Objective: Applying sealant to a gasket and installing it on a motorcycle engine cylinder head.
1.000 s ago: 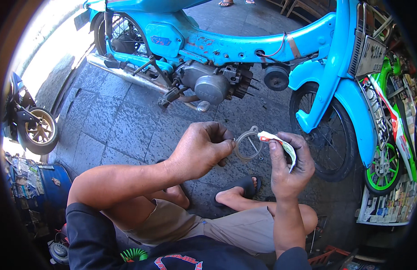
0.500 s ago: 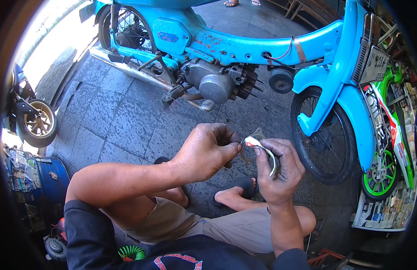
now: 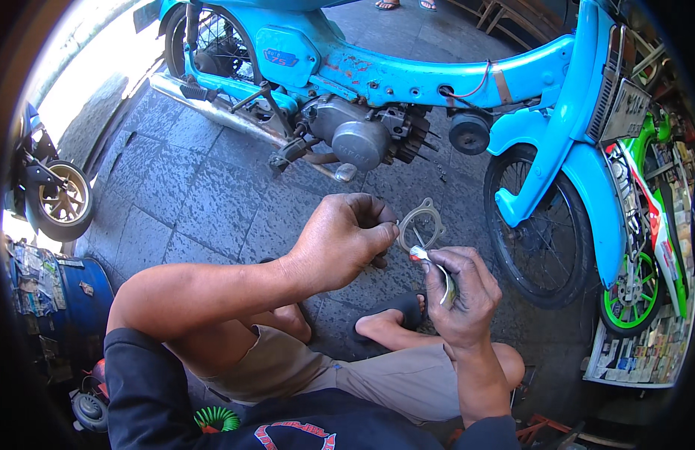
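My left hand (image 3: 344,238) pinches the left edge of a thin, flat ring gasket (image 3: 440,223) with small eared bolt holes, held up over the floor. Between the thumb and fingers of my right hand (image 3: 469,300) is a flattened white squeeze tube (image 3: 421,254) with a red patch near its tip. That tip lies at the ring's lower rim; whether they touch, I cannot tell. My right fingers cover much of the tube, and its curled pale end shows below the thumb.
A light-blue motorcycle (image 3: 437,79) stands across the far side, its engine (image 3: 360,144) facing me. At left are another vehicle's wheel (image 3: 62,201) and a blue drum (image 3: 86,289). A green-wheeled bike (image 3: 632,300) is at right. My sandalled foot (image 3: 389,326) rests below my hands.
The tube tip has moved down from the upper part of the gasket to its lower rim, with my right hand lowering slightly. More of the ring now shows. My left hand keeps its pinch.
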Tool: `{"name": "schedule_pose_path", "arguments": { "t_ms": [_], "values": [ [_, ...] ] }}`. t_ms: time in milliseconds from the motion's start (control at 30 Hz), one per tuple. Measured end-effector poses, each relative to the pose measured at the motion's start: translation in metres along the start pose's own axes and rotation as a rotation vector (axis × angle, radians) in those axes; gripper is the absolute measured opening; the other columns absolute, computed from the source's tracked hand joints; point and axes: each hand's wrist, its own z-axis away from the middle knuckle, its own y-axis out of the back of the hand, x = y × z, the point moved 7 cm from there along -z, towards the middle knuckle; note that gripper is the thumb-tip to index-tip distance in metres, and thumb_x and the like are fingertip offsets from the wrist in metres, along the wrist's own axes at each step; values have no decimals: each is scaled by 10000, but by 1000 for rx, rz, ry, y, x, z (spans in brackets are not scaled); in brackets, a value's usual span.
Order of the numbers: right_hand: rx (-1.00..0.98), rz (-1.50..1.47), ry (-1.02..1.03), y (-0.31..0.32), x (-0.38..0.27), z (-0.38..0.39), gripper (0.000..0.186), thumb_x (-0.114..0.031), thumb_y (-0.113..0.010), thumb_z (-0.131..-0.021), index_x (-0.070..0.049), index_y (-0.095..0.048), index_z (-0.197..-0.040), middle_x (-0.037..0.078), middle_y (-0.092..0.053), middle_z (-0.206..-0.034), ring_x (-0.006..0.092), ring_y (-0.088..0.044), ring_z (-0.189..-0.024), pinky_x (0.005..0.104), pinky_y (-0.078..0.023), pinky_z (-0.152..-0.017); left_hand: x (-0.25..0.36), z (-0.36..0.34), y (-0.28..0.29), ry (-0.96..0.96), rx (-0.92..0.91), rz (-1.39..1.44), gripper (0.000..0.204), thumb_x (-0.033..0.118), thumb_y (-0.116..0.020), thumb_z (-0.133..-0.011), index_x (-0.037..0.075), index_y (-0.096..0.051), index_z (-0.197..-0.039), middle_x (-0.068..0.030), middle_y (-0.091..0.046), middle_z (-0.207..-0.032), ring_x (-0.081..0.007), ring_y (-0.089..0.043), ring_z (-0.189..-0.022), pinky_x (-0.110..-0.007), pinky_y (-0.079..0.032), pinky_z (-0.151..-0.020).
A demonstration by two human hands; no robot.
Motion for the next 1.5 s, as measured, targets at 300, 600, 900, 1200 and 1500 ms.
{"name": "schedule_pose_path", "arguments": {
  "t_ms": [300, 600, 900, 1200, 1500],
  "values": [
    [69, -19, 45, -1, -5, -15, 204, 93, -744, -823, 13, -686, -1001, 161, -707, -917, 260, -730, -800, 336, -570, -696, -3, 1, -7, -7, -47, -37, 149, 65, -693, -963, -79, -673, -999, -72, -683, -828, -125, -662, -718, -293, -562, -641],
    [181, 63, -28, 10, 18, -20, 183, 67, -744, -842, 1, -702, -1008, 147, -717, -939, 282, -741, -819, 353, -582, -707, 0, 2, -2, -64, -42, -78, 167, 81, -695, -954, -81, -670, -983, -68, -679, -812, -117, -651, -698, -299, -555, -624],
    [230, 97, -47, 14, 24, -13, 148, 64, -743, -862, 29, -691, -996, 146, -707, -939, 228, -714, -829, 326, -566, -713, -3, -1, -4, -57, -36, -80, 157, 82, -687, -937, -74, -678, -957, -57, -669, -774, -105, -627, -682, -299, -538, -610],
    [276, 84, -27, 13, 20, -12, 181, 61, -748, -848, 13, -688, -1012, 158, -713, -945, 287, -742, -833, 353, -593, -702, -6, -3, -3, -51, 5, -92, 153, 78, -685, -915, -73, -683, -937, -53, -667, -758, -97, -610, -679, -308, -523, -599],
    [63, -10, 162, -8, -4, -8, 236, 73, -765, -803, -6, -677, -1008, 153, -708, -925, 291, -731, -786, 361, -587, -682, -5, -2, -3, -66, 3, -78, 160, 80, -681, -924, -79, -679, -946, -53, -672, -764, -91, -608, -688, -303, -525, -604]
  ]
}}
